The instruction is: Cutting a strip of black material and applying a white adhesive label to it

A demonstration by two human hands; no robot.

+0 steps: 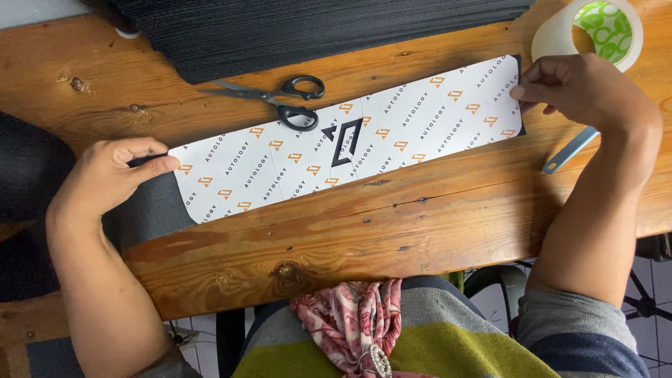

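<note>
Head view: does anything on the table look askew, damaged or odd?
The printed white strip lies slanted across the wooden table, its left end past the edge, pinched by the left hand and right hand. The wood shows cracks. Nothing spilled.

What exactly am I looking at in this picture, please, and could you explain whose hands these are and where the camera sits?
There is no machine here. The single picture comes from a camera worn on a person's head, looking down at their own two bare hands over a wooden table.

The left hand and the right hand each pinch one end of a long white printed sheet, which lies slanted across the table with a dark layer just showing at its ends. So the sheet is the thing held, at both ends.

Around it: black-handled scissors lie partly on the sheet's upper edge, a roll of clear tape stands at the top right, a grey flat tool lies under the right wrist, and a stack of black ribbed material sits at the far side.
</note>
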